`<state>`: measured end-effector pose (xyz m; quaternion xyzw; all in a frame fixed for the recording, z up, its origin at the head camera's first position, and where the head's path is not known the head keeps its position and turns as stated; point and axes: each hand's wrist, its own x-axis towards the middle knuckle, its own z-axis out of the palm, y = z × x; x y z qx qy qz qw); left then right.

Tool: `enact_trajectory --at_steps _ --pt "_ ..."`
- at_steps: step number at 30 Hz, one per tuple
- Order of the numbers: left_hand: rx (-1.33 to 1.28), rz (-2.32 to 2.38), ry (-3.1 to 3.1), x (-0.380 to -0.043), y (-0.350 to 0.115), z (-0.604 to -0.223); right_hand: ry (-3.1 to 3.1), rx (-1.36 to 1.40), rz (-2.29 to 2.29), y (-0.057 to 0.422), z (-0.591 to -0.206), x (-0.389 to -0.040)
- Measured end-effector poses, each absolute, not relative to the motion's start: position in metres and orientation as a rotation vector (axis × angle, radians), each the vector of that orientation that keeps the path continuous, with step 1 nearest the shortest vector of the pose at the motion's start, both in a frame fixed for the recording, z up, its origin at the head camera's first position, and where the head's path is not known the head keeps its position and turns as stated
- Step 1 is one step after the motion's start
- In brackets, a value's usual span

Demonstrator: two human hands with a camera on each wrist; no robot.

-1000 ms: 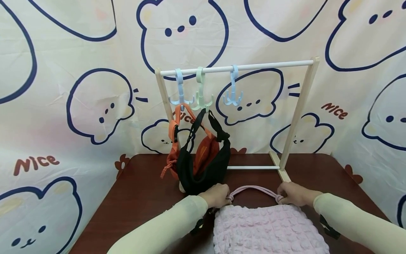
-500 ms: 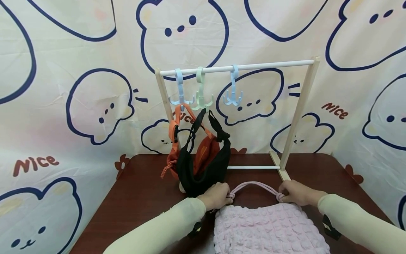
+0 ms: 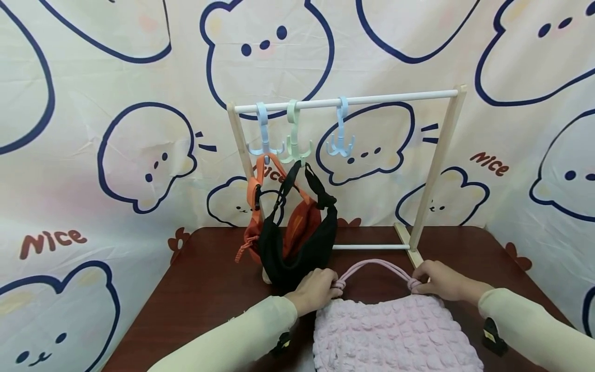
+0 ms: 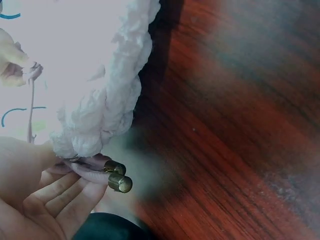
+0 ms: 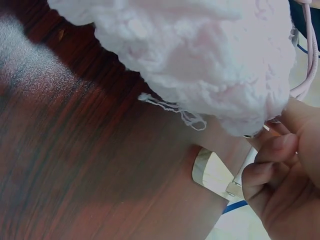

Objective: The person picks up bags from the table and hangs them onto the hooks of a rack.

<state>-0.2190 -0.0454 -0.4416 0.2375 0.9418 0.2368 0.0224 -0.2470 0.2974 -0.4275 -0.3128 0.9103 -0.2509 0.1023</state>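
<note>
A pink puffy handbag lies at the front of the brown table, its pink cord handle arching above the top edge. My left hand pinches the handle beside its left knot. At the right knot, my right hand pinches the other end between thumb and fingers. Two cord ends with brass-coloured tips stick out past my left fingers in the left wrist view. The right wrist view has a loose white thread trailing from the bag's edge.
Behind stands a rack with a white rail and wooden posts. Its hooks are two blue, one on the right, and one green. A black bag and an orange bag hang at the left, near my left hand.
The cord handle has risen into a higher arch. My right hand has moved slightly up and to the right; my left hand has barely shifted. Both keep their grip.
</note>
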Motion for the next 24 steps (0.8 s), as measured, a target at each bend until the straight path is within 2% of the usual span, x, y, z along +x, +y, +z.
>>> enact_trajectory --at_steps 24 --pt "0.704 0.825 2.975 -0.212 -0.050 -0.433 2.784 -0.892 -0.782 0.296 -0.411 -0.238"
